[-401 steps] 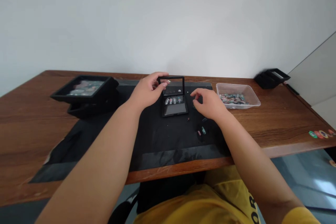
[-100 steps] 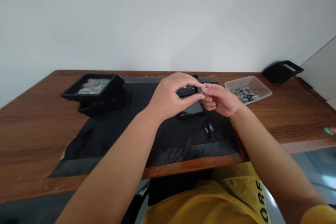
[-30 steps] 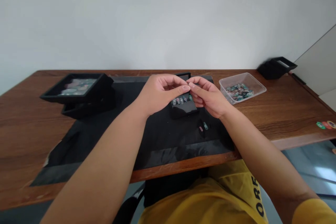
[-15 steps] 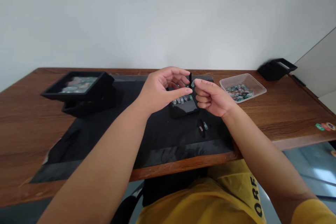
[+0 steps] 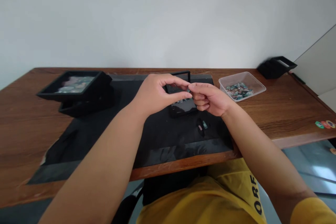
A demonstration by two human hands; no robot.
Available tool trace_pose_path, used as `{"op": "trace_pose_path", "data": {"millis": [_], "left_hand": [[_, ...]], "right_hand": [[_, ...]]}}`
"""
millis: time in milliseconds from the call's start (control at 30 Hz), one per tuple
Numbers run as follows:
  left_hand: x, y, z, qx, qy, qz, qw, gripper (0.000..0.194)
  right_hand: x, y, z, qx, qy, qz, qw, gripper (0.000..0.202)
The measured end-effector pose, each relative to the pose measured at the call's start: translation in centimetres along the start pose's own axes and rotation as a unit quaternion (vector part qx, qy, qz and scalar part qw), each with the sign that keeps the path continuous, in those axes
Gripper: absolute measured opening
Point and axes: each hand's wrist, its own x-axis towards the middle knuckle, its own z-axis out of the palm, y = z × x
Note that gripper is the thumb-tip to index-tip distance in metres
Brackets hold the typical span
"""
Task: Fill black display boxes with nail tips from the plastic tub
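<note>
Over a small black case (image 5: 183, 113) with a raised lid, my two hands meet at the fingertips. My right hand (image 5: 206, 98) is closed in a pinch on a small glossy piece, now mostly hidden by the fingers. My left hand (image 5: 162, 92) curves toward it, thumb and fingers apart, its fingertips touching or nearly touching the right ones. A row of small shiny nail-shaped pieces (image 5: 182, 100) shows inside the case, partly covered by my hands. Nearer me, a teal piece (image 5: 205, 124) and a pink piece (image 5: 200, 127) lie by a dark oval object.
A clear plastic tub (image 5: 258, 91) of teal and pink pieces stands right of my hands. Stacked black boxes (image 5: 101, 89) with a windowed top are at left, another black box (image 5: 271, 71) at far right. A black mat (image 5: 162, 136) covers part of the wooden table (image 5: 283, 112).
My hands have come together, the right moving slightly left and the left fingers closing in. The small piece that showed at my right fingertips is now mostly hidden.
</note>
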Motion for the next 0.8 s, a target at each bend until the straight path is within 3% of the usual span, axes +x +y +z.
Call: {"op": "trace_pose_path", "data": {"millis": [167, 333, 533, 800], "left_hand": [[0.0, 0.2, 0.1, 0.012, -0.001, 0.012, 1.000, 0.021], [0.1, 0.2, -0.4, 0.047, -0.016, -0.011, 0.999, 0.030], [0.0, -0.6, -2.1, 0.116, -0.124, -0.105, 0.980, 0.038], [0.4, -2.1, -2.5, 0.180, -0.250, -0.185, 0.933, 0.035]], "right_hand": [[-0.2, 0.0, 0.2, -0.028, -0.007, 0.008, 1.000, 0.043], [-0.3, 0.0, 0.3, -0.046, 0.002, 0.008, 0.999, 0.039], [0.0, -0.3, 0.0, -0.046, 0.139, -0.062, 0.987, 0.026], [0.0, -0.4, 0.0, -0.070, 0.141, -0.055, 0.986, 0.027]]}}
